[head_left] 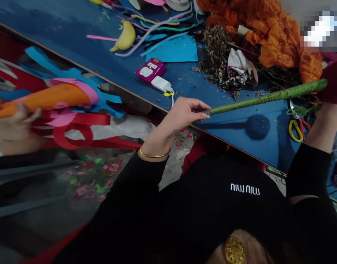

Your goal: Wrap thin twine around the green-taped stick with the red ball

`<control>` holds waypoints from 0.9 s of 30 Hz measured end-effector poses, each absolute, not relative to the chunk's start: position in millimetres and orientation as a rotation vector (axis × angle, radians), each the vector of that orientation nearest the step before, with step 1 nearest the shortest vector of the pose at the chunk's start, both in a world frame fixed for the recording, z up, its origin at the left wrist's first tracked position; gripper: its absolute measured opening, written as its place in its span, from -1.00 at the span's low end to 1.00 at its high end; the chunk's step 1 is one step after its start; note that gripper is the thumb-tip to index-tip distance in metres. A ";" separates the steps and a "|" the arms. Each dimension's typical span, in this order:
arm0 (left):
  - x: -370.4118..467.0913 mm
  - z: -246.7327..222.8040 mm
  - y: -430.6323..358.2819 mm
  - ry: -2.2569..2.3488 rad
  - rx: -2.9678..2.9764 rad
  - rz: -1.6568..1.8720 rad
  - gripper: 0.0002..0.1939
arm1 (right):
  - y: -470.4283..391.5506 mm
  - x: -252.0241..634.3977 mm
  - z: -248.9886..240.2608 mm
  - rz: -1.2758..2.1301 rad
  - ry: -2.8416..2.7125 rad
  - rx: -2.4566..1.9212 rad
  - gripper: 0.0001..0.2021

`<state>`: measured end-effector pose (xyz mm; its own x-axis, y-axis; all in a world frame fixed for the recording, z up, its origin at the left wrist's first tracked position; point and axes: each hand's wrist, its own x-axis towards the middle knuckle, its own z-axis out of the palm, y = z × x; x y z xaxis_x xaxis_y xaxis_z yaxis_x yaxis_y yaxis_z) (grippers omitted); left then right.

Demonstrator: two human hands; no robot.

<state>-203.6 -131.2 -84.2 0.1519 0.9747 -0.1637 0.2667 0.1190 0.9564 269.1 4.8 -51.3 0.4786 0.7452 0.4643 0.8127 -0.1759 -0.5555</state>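
My left hand (185, 114) pinches the thin, greyish end of a long green wrapped stick (264, 98) between thumb and fingers. The stick slants up to the right above the blue table (234, 135), patterned with reddish-brown marks. Its thicker end meets a dark red rounded thing (333, 81) at the right edge of the view. My right hand (331, 110) reaches up against that red thing, which hides its fingers. Scissors (297, 124) with red and yellow handles lie below the stick, near my right forearm.
Dried plant matter (216, 49), crumpled orange cloth (278, 33) and a patterned cloth (240, 68) lie behind the stick. A purple power socket (151, 71) holds a white plug (161, 84). A yellow banana-shaped thing (126, 36) lies farther left. Beside me, another person's hand (20, 124) holds an orange cone (58, 97).
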 end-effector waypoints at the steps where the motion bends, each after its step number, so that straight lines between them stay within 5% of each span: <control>1: -202.5 -83.9 -130.6 1.320 1.351 0.853 -0.72 | -3.7 263.2 -53.7 -0.164 -1.303 -2.183 -0.37; 3: -198.5 -83.5 -129.1 1.324 1.358 0.883 -0.70 | -22.7 246.1 -60.4 -0.260 -1.326 -2.454 -0.71; 7: -183.6 -83.2 -124.6 1.354 1.437 0.954 -0.68 | -59.6 191.0 -75.3 -0.349 -1.671 -2.175 -0.61; 11: -163.2 -83.1 -118.8 1.338 1.476 0.982 -0.71 | -86.0 113.7 -100.2 0.605 -1.955 -1.329 -0.67; 15: -149.1 -84.7 -113.5 1.299 1.467 0.976 -0.69 | -106.1 57.4 -124.3 1.092 -1.798 -1.132 -0.65; 22: -140.2 -109.9 -103.3 1.312 1.459 0.984 -0.74 | -145.9 57.7 -118.2 0.828 -1.698 -1.068 -0.56; 27: -127.6 -133.6 -96.6 1.325 1.419 0.890 -0.79 | -142.4 40.1 -127.6 1.135 -1.354 -0.914 -0.50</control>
